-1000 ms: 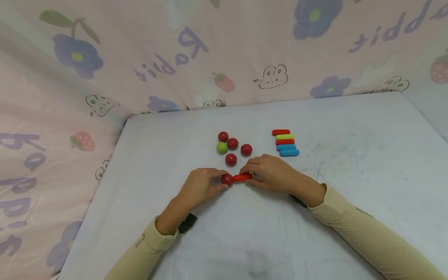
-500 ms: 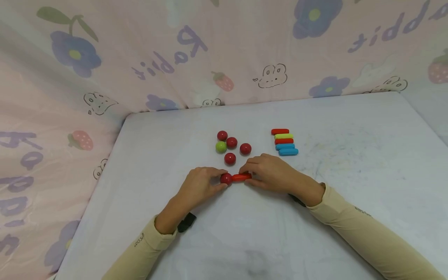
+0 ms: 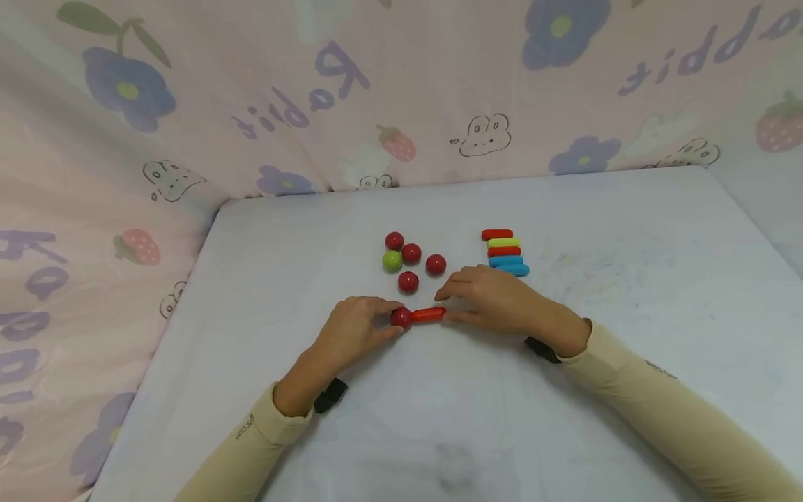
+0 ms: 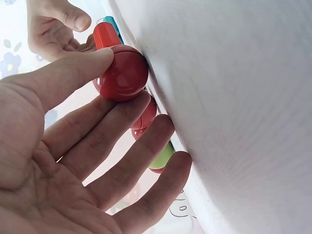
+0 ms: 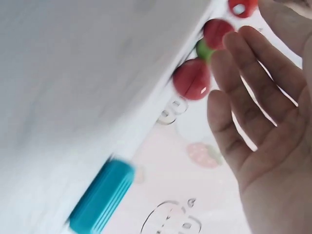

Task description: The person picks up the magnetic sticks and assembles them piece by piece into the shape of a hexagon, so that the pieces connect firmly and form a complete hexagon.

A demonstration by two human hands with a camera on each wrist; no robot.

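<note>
My left hand [image 3: 354, 325] pinches a shiny red ball [image 3: 401, 318] between thumb and fingers. Close up in the left wrist view, the thumb lies on one side of this red ball [image 4: 124, 73] and fingertips on the other. A short red rod [image 3: 429, 314] lies on the table, its left end against the ball. Just beyond the rod's right end is my right hand [image 3: 495, 300], thumb and fingers spread apart with nothing between them. The right wrist view shows that hand [image 5: 263, 107] with its fingers extended.
Behind the hands stand several loose red balls [image 3: 408, 282] and one green ball [image 3: 392, 261]. To their right lies a row of red, yellow and blue rods [image 3: 504, 243], partly behind the right hand. A patterned curtain [image 3: 351, 104] borders the white table [image 3: 301, 244].
My right hand has let go of the red rod and moved slightly right, its fingers spreading. My left hand still pinches the ball. The head view has shifted a little.
</note>
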